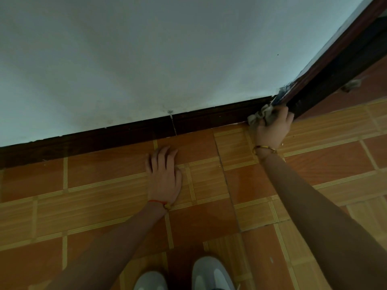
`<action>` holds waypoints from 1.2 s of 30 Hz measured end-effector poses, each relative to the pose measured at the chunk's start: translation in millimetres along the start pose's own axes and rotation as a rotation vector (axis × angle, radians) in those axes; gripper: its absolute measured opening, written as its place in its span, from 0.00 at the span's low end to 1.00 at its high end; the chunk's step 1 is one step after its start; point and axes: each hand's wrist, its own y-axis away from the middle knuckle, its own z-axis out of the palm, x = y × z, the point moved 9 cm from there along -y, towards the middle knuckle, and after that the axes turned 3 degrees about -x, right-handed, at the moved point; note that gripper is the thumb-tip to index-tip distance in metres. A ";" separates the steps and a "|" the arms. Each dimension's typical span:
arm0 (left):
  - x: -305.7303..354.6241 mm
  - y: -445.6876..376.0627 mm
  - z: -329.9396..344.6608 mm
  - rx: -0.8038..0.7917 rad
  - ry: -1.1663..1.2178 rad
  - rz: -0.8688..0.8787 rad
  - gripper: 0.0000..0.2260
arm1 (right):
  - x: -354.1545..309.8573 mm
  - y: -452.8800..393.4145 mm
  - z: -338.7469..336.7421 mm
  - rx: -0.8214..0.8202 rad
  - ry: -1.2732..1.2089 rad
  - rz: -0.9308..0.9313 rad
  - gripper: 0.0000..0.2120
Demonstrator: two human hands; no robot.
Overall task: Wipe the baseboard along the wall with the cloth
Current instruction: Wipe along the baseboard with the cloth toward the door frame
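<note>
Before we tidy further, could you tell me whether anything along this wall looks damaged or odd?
Yes: the dark brown wooden baseboard has a visible pale gap at a joint, and the paint looks chipped by the dark door frame, just above the crumpled grey cloth.

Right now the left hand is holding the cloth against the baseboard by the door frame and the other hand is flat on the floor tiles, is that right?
Not quite: the hands are swapped. The head view shows the right hand holding the cloth against the baseboard by the door frame, while the left hand lies flat on the floor tiles.
</note>
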 end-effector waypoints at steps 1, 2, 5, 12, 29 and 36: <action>-0.4 -0.2 -0.2 0.000 0.001 -0.001 0.21 | 2.6 -2.3 1.2 -0.022 0.018 -0.012 0.18; -0.7 -0.2 -0.3 0.001 0.001 -0.002 0.21 | 2.8 -1.7 3.9 -0.041 0.033 -0.020 0.19; -0.3 -0.6 -1.0 0.006 0.000 -0.009 0.21 | -8.3 16.0 21.3 -0.127 0.046 -0.032 0.19; -1.4 -0.4 -0.3 0.021 0.004 0.007 0.20 | -54.0 84.1 73.7 -0.351 -0.053 -0.116 0.17; -6.4 4.6 0.4 -0.057 0.084 0.073 0.21 | -2.4 14.1 17.3 -0.059 0.045 0.069 0.18; -16.8 22.3 -10.0 -0.128 0.079 0.064 0.20 | -32.7 59.5 50.5 -0.140 0.030 -0.006 0.15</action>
